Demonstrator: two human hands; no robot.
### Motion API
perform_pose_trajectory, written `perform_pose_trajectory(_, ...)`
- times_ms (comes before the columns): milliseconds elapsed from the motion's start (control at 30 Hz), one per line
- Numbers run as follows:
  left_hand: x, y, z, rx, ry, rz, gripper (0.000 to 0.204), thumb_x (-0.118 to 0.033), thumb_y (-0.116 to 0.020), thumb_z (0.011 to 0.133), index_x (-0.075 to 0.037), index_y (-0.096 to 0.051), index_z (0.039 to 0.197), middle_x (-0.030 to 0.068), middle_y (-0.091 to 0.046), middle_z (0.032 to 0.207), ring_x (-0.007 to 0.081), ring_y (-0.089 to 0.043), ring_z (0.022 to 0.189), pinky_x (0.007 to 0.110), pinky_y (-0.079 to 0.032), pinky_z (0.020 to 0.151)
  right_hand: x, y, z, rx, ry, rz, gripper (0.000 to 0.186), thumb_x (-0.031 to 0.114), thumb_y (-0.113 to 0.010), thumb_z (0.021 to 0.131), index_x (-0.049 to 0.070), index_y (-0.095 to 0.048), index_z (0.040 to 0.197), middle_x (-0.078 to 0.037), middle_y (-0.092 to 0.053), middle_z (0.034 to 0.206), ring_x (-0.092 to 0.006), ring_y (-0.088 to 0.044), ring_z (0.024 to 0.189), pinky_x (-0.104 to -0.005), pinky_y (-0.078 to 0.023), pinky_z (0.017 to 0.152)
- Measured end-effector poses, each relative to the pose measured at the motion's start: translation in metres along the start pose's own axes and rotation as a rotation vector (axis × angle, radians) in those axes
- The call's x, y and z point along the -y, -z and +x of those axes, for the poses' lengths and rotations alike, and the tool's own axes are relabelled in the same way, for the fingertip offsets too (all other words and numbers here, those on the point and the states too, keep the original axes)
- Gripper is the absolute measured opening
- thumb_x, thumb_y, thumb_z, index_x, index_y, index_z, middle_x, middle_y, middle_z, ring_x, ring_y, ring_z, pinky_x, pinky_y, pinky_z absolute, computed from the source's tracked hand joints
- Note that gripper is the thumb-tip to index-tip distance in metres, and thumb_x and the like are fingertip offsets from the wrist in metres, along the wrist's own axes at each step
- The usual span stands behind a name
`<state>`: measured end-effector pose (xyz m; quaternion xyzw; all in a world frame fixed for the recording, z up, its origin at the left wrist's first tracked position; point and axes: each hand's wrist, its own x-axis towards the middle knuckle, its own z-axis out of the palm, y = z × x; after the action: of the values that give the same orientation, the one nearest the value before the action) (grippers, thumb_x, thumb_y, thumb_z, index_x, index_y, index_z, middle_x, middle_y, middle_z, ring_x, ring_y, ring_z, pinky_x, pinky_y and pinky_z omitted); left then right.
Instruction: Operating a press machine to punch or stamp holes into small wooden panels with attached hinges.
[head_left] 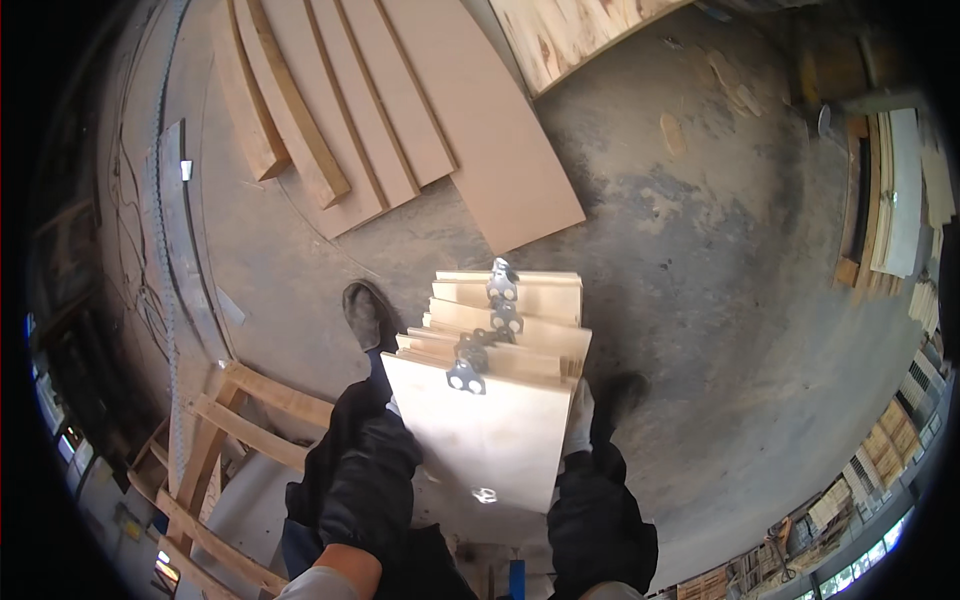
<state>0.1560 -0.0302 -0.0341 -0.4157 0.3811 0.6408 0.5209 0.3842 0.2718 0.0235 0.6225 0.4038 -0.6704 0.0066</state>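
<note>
A stack of pale plywood panels (480,425) is held upright in front of my legs, the near panel facing me. Dark metal hinges with round light spots (466,378) sit along the panels' upper edges, one behind another. A small shiny metal piece (484,495) shows low on the near panel. My right hand (580,418), in a light glove, grips the stack's right side. At its left side only a sliver of my left hand (393,405) shows, also gloved and against the stack; both hands' fingers are mostly hidden by the panels.
Brown boards (515,200) and long wooden bars (262,155) lie on the floor ahead. Beyond them is a plywood sheet (570,35). A wooden frame (265,430) stands at the lower left, near a long chain-like line (160,200). Stacked boards (895,190) stand far right.
</note>
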Motion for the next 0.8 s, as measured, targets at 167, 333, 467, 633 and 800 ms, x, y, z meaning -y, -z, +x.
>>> perform_pose_trajectory(167,0.016,-0.003,-0.003,-0.003,-0.022,-0.067,0.058,-0.045,-0.034,0.107,-0.006,-0.042,0.15,0.014,-0.047,0.149,0.0347,-0.046,0.133,0.048,-0.036,0.112,0.043,-0.025,0.051,0.018,0.678,-1.066,0.031,0.028,-0.048,0.105,0.01,-0.058,0.127,-0.016,-0.064,0.118,-0.0362,-0.064,0.101,-0.0427,-0.051,0.088)
perform_pose_trajectory(333,0.014,-0.001,-0.006,-0.003,-0.081,-0.12,0.06,-0.047,-0.033,0.107,-0.007,-0.04,0.151,0.0131,-0.044,0.152,0.0345,-0.043,0.136,0.048,-0.034,0.115,0.132,-0.105,0.082,0.312,0.478,-1.232,0.035,0.028,-0.041,0.106,0.016,-0.054,0.137,-0.013,-0.061,0.129,-0.0377,-0.062,0.114,-0.0456,-0.05,0.094)
perform_pose_trajectory(467,0.026,-0.013,0.011,0.03,-0.094,-0.179,0.061,-0.048,-0.033,0.107,-0.008,-0.039,0.153,0.0124,-0.042,0.154,0.0343,-0.041,0.139,0.048,-0.031,0.116,0.137,-0.126,0.108,0.445,0.241,-1.281,0.042,0.042,-0.033,0.106,0.02,-0.057,0.134,-0.013,-0.058,0.136,-0.0366,-0.059,0.12,-0.0459,-0.048,0.1)
perform_pose_trajectory(633,0.04,-0.027,0.031,0.067,-0.128,-0.24,0.062,-0.05,-0.032,0.107,-0.009,-0.037,0.154,0.0114,-0.04,0.157,0.034,-0.038,0.142,0.048,-0.029,0.119,0.129,-0.131,0.151,0.461,0.163,-1.254,0.053,0.052,-0.031,0.105,0.017,-0.058,0.134,-0.019,-0.055,0.137,-0.0397,-0.057,0.122,-0.0513,-0.045,0.103)
perform_pose_trajectory(800,0.027,-0.028,0.012,0.086,-0.222,-0.277,0.064,-0.051,-0.031,0.107,-0.01,-0.035,0.156,0.0105,-0.037,0.161,0.0338,-0.035,0.145,0.048,-0.026,0.121,0.191,-0.112,0.117,0.263,0.423,-1.063,0.054,0.049,-0.048,0.102,0.012,-0.057,0.141,-0.02,-0.057,0.141,-0.0399,-0.053,0.13,-0.0517,-0.043,0.107)
